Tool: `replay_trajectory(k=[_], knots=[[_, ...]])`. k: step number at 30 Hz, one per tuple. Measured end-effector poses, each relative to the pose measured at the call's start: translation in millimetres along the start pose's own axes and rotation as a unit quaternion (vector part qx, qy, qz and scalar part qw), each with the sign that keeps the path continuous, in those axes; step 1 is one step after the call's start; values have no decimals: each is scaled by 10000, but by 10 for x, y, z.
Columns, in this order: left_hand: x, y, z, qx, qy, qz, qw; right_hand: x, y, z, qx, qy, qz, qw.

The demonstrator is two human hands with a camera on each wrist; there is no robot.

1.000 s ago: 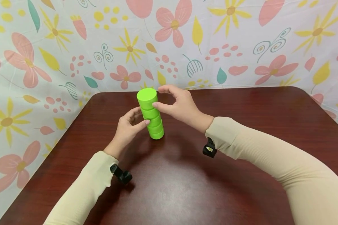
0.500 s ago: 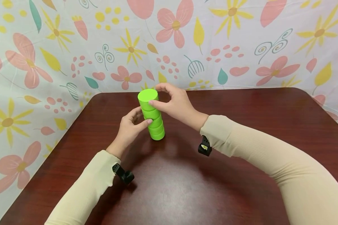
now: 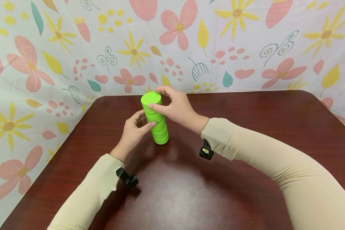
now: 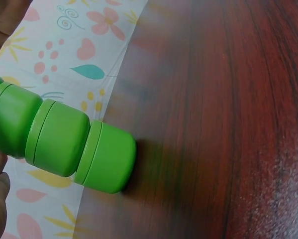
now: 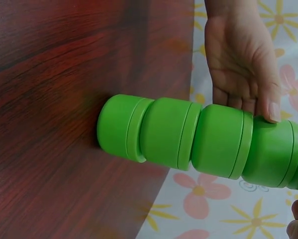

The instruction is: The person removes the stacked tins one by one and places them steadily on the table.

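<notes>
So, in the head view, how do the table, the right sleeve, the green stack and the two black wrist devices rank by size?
1. Table
2. Right sleeve, perhaps helped by its nearness to the camera
3. Green stack
4. Left wrist device and right wrist device: too close to rank

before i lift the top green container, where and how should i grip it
The top green container is probably best gripped round its curved wall, from the right: its flat top offers no handle, and the left hand holds the stack lower, from the left.
</notes>
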State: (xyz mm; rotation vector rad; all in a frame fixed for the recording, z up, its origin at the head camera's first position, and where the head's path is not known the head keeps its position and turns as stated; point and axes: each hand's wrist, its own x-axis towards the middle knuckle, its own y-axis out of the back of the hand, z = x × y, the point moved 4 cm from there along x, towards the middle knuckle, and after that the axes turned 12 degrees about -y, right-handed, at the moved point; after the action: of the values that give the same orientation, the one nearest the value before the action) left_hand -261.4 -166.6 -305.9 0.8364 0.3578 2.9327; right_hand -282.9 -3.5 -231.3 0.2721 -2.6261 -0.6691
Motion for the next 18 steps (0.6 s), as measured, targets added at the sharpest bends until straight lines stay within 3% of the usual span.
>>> replay_trajectory(k=[18], knots=[[3, -10, -36, -40, 215, -84, 9997, -13, -29, 39, 47, 256, 179, 9995]])
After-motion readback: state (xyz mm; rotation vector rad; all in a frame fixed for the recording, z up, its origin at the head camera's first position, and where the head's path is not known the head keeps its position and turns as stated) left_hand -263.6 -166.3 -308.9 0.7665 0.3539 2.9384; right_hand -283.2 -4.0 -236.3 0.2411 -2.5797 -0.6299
